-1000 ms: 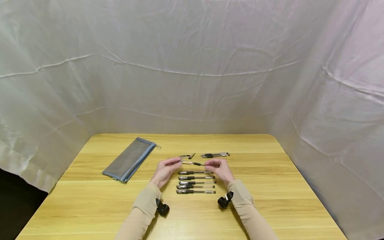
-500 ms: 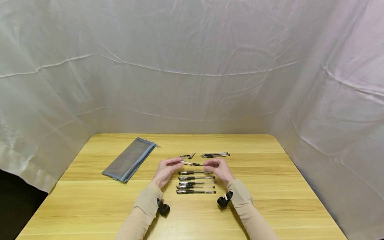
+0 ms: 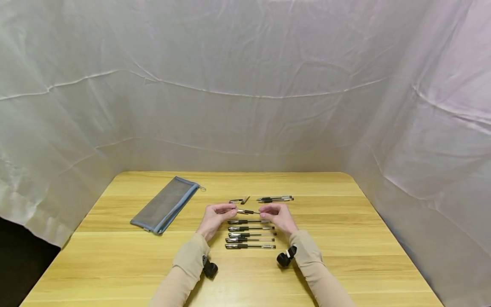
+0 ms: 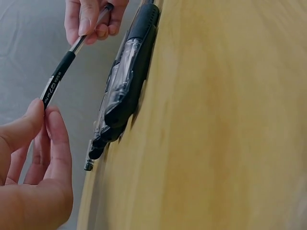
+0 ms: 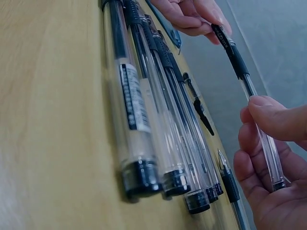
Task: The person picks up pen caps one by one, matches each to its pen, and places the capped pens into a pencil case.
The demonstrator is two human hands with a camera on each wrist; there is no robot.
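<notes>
Plainly, we saw one pen (image 3: 250, 212) above the tabletop (image 3: 368, 238), left hand (image 3: 213, 220) pinching its labelled end, right hand (image 3: 280, 216) its clear barrel; we judged that a slack grip or lopsided pull could drop it against the row of pens (image 3: 242, 235).

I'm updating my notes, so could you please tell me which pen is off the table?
The pen held between the left hand and right hand; the other pens, including the row of five, lie on the table.

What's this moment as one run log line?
left hand: pinches pen near one end; right hand: holds same pen farther along; row of pens: on table; pouch: left of row
</notes>
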